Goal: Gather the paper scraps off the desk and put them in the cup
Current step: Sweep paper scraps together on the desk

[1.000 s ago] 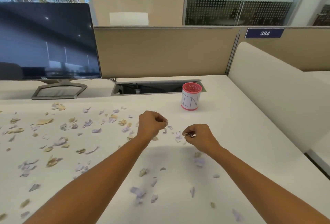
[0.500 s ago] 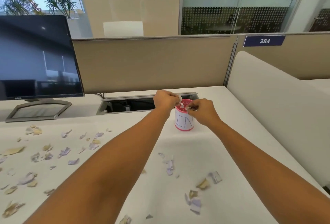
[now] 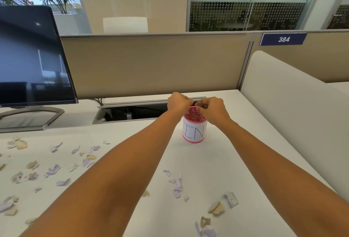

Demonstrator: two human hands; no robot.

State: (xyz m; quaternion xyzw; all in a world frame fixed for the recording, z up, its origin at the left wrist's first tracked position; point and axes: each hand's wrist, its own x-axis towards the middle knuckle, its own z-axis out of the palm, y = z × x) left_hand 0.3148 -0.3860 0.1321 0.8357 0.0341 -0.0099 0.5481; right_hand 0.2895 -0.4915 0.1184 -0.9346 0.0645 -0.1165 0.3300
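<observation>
A pink cup with a white label reading "IN" stands on the white desk, near the back. My left hand and my right hand meet just above its rim, fingers curled and pinched together. The paper scraps they pinch are almost hidden by the fingers. Several loose paper scraps lie between my forearms. Many more paper scraps, lilac and tan, are strewn across the left part of the desk.
A dark monitor on a grey stand fills the back left. An open cable slot runs behind the cup, below a beige partition. A white curved divider borders the desk on the right.
Both hands rose from the scraps on the desk and travelled forward to the cup. Over the last half second they closed in together right above its rim.
</observation>
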